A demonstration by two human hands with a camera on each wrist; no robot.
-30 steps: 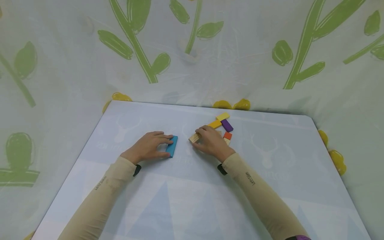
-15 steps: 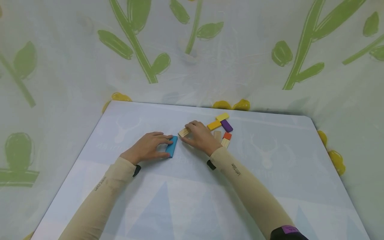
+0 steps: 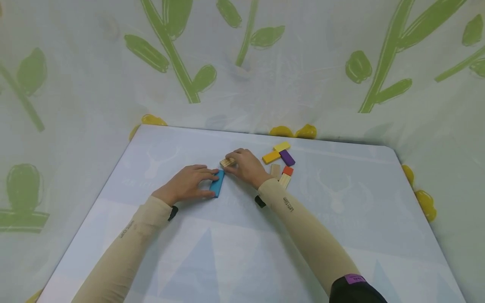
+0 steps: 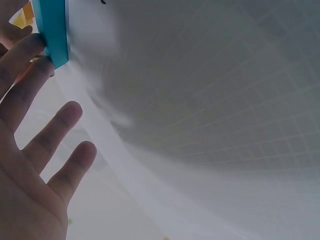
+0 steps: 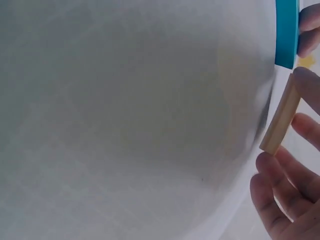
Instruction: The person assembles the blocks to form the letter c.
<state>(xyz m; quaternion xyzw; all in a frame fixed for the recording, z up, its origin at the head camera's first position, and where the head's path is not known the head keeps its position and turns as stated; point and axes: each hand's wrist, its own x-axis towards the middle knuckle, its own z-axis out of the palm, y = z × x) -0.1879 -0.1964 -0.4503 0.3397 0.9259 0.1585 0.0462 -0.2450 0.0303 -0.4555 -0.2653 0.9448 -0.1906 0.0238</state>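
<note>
A flat blue block (image 3: 217, 185) lies on the table, set lengthwise away from me. My left hand (image 3: 187, 184) holds it from the left, thumb at its near end and fingertips on its far part. The outer fingers spread free of the blue block (image 4: 52, 30) in the left wrist view. Just beyond the block's far end, my right hand (image 3: 247, 168) pinches a plain wooden block (image 3: 226, 162) between thumb and fingers. In the right wrist view this wooden block (image 5: 281, 117) is tilted, its upper end close to the blue one's corner.
Right of my right hand lie a yellow block (image 3: 282, 146), an amber block (image 3: 271, 157) and a purple block (image 3: 287, 158). Nearer are a plain wooden block (image 3: 275, 170), an orange-red block (image 3: 288, 171) and a pale block (image 3: 284, 181). The table's far edge (image 3: 227, 132) meets a leaf-patterned backdrop.
My right hand has carried the wooden block leftward and slightly away from me, from beside the loose blocks to the blue block's far end. My left hand has stayed on the blue block.
</note>
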